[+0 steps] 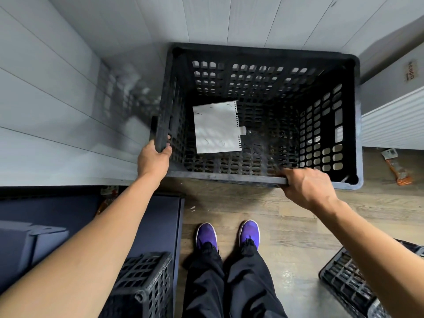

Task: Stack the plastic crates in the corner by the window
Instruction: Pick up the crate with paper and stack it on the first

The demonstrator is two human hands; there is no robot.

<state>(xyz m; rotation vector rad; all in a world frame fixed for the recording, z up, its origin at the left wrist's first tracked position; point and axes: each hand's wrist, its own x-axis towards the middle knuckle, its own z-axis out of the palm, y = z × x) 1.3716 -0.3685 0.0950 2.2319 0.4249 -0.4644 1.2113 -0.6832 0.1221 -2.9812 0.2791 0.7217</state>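
A big black plastic crate with perforated walls sits in the corner against white panelled walls, open side up. A white sheet of paper lies on its bottom. My left hand grips the crate's left rim near the front corner. My right hand is closed over the front rim toward the right. A second black crate lies at the lower left beside my left forearm. Part of a third black crate shows at the lower right under my right forearm.
A dark low cabinet stands at the left by my feet in purple shoes. An orange wrapper lies on the wooden floor to the right of the crate, below a white ribbed heater.
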